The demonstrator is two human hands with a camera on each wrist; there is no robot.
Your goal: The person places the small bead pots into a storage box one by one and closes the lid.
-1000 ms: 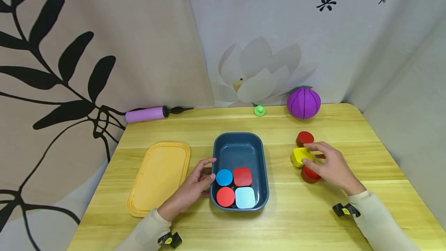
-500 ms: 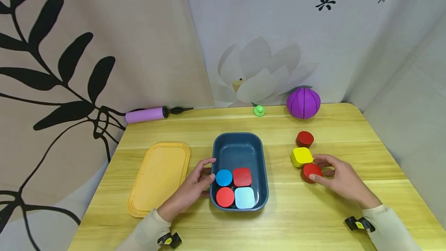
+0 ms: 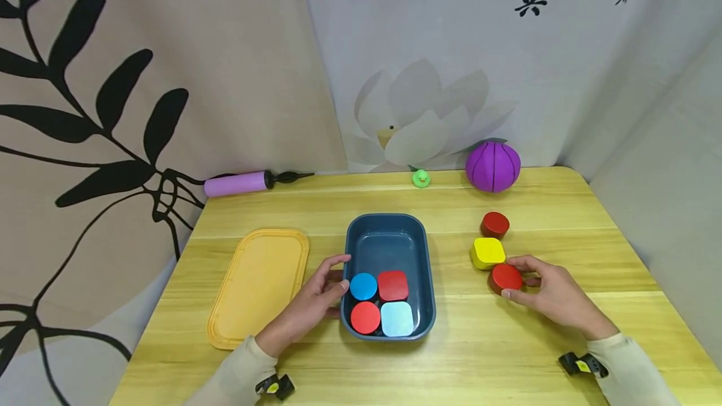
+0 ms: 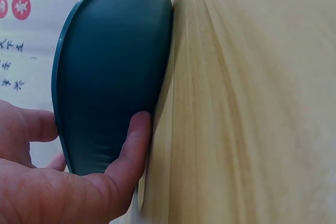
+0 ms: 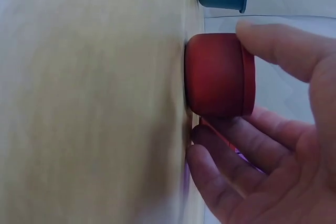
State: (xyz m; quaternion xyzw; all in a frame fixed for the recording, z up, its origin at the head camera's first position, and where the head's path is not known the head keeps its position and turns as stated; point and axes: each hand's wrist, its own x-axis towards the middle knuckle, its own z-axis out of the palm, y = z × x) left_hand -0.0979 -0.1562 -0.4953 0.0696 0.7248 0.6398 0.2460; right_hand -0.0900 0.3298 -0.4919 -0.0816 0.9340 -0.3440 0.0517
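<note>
My right hand [image 3: 558,296] has its thumb and fingers around a small round red lidded box [image 3: 506,278], which stands on the table. In the right wrist view the thumb touches the lid's edge and fingers lie on the opposite side of that box [image 5: 215,74]. Just behind it are a yellow square box [image 3: 487,253] and another round red box [image 3: 495,224]. With fairly straight fingers, my left hand [image 3: 307,309] touches the left side of a dark blue tub [image 3: 389,246]. Inside the tub's near half sit a round blue, a round red, a square red and a square light-blue box.
A yellow tray-like lid [image 3: 259,287] lies left of the tub. Along the table's back edge are a purple hand pump [image 3: 237,184], a small green duck [image 3: 420,178] and a purple ball-shaped thing [image 3: 493,167]. Fabric hangs behind and beside the table [image 3: 451,368].
My right hand has moved from the yellow box nearer and rightward to the closest round red box, and its fingers now flank it. The left hand stays at the tub.
</note>
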